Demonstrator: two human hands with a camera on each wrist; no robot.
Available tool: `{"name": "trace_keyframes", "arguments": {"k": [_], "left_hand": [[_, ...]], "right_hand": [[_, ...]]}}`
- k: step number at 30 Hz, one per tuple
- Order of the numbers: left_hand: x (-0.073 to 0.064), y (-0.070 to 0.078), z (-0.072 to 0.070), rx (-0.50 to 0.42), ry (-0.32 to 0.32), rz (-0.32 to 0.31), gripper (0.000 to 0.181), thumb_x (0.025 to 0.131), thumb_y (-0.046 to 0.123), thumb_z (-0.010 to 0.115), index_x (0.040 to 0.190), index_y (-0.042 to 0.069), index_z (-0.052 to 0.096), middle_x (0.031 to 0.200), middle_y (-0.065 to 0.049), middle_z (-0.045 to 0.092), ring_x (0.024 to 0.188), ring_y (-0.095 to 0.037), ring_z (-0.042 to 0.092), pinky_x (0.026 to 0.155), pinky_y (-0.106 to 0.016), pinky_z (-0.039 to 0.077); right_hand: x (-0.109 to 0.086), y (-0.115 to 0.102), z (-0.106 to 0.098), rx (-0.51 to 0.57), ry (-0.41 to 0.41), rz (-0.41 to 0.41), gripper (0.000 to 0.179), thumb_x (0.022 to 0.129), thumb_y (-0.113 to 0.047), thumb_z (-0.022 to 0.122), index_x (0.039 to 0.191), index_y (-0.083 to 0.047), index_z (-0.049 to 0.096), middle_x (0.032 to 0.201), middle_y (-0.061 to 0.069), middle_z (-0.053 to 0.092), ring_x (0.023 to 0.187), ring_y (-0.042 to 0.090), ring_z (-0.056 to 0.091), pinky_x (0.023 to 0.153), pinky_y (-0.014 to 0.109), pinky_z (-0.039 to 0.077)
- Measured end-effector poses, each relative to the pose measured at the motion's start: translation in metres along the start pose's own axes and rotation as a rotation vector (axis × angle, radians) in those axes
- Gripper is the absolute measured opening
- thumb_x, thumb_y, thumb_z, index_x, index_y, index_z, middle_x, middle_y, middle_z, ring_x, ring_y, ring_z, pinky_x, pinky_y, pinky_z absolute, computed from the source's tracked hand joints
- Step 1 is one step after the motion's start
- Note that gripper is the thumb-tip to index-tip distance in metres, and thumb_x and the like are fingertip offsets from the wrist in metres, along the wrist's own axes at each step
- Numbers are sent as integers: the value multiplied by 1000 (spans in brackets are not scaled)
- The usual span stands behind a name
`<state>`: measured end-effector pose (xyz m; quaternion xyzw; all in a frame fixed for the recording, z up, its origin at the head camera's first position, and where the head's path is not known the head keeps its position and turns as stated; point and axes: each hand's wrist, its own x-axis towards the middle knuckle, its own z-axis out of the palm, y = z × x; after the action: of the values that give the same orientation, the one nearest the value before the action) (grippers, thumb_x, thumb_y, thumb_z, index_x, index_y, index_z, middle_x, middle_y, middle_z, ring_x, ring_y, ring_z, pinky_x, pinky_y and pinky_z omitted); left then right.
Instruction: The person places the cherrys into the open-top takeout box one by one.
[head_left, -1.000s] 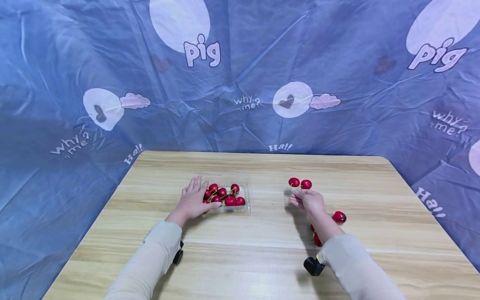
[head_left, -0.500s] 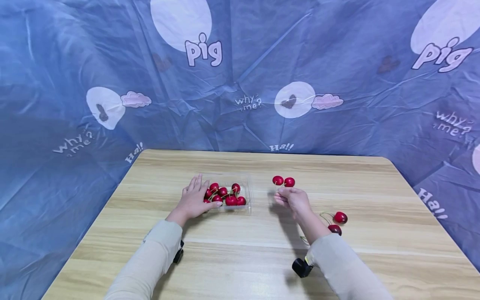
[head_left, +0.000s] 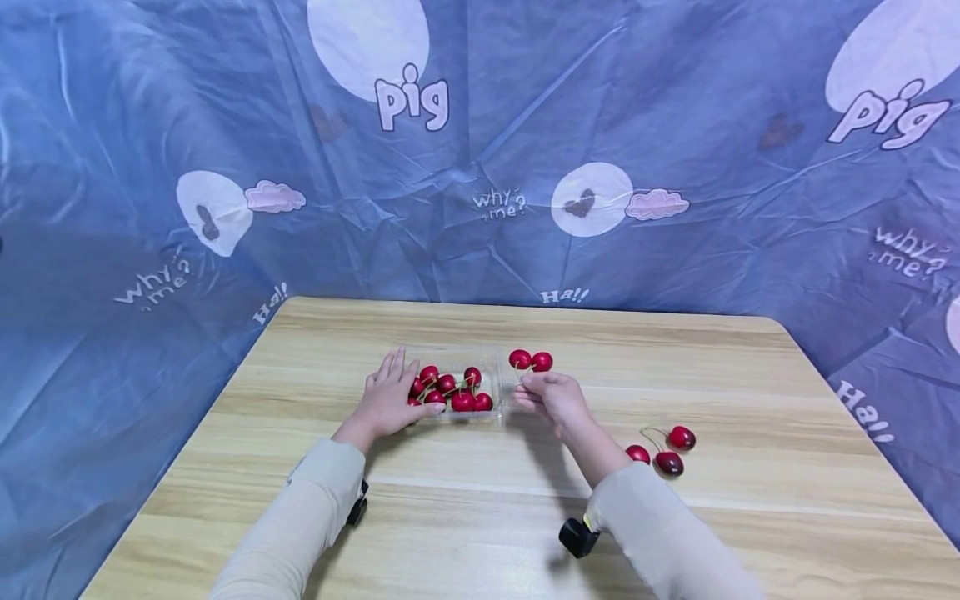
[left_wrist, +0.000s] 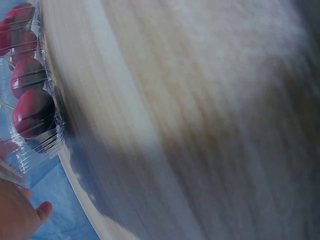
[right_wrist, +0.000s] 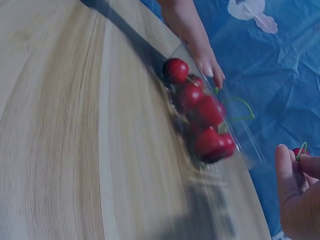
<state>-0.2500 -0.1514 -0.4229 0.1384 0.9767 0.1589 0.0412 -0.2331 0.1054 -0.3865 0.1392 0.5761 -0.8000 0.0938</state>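
Note:
A clear plastic box [head_left: 491, 360] holding several red cherries [head_left: 462, 402] sits left of the table's middle. My left hand [head_left: 385, 402] rests over its left end, fingers spread and straight, thumb along the near side. Just right of the box, my right hand [head_left: 557, 400] pinches the green stems of a pair of cherries [head_left: 520, 359]; the fruit shows beyond my fingertips. The right wrist view catches one held cherry [right_wrist: 298, 151] behind the pinching fingers, mostly hidden. In the left wrist view, cherries [left_wrist: 34, 113] show through the box wall, above part of my left hand [left_wrist: 17, 212].
On the wooden table [head_left: 465, 517], right of my right forearm, lie a dark red cherry [head_left: 669, 464], a second cherry [head_left: 682, 438] with joined-looking stems, and another cherry [head_left: 638, 454] partly behind the sleeve. A blue printed cloth [head_left: 480, 125] hangs behind the table.
My right hand has carried the pair of cherries leftward, from the table's right half to beside the box. Loose cherries have come out from behind the forearm. My left hand has stayed put.

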Motion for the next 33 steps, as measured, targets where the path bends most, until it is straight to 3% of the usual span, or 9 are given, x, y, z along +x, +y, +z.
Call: {"name": "trace_keyframes", "arguments": {"k": [15, 23, 33], "left_hand": [[-2, 2, 2, -4, 3, -12, 97, 69, 73, 38, 138, 8, 19, 143, -14, -2, 128, -31, -3, 96, -56, 9], [-2, 3, 1, -2, -2, -18, 96, 70, 72, 40, 137, 7, 20, 143, -15, -2, 128, -31, -4, 96, -55, 9], [-3, 4, 0, -2, -8, -14, 98, 68, 75, 36, 138, 7, 20, 143, -15, -2, 128, -31, -3, 96, -55, 10]], "right_hand": [[2, 12, 35, -47, -84, 32, 19, 82, 9, 48, 98, 19, 48, 65, 11, 60, 58, 15, 60, 59, 25, 50], [3, 14, 48, -78, -99, 40, 9, 82, 8, 49, 88, 13, 52, 65, 12, 59, 62, 17, 60, 63, 27, 50], [16, 21, 59, -158, -109, 44, 18, 82, 6, 50, 96, 18, 52, 74, 21, 60, 58, 15, 60, 64, 29, 50]]}}
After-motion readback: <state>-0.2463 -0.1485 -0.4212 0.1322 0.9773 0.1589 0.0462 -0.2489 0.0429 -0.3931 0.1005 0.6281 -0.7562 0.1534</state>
